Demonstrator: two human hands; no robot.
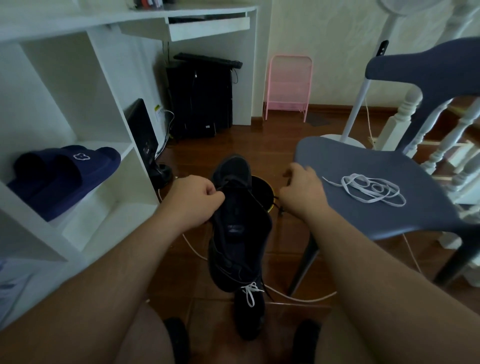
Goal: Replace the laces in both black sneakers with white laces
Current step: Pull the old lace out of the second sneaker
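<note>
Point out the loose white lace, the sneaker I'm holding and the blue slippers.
loose white lace (368, 191): head view, middle of the coil.
held sneaker (237, 233): head view, on the insole.
blue slippers (65, 176): head view, near slipper's strap.

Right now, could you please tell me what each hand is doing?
Left hand: fingers curled, pinching the thin black lace at the held black fabric sneaker.
Right hand: fingers curled, pulling the same lace's other end.

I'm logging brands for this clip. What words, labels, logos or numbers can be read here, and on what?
No text can be read.
Insole label in the held sneaker: blurred.
White emblem on the blue slide: a flower-like shape, no letters.
Sticker on the monitor back: too small.
Items on the desk top: blurred.
</note>
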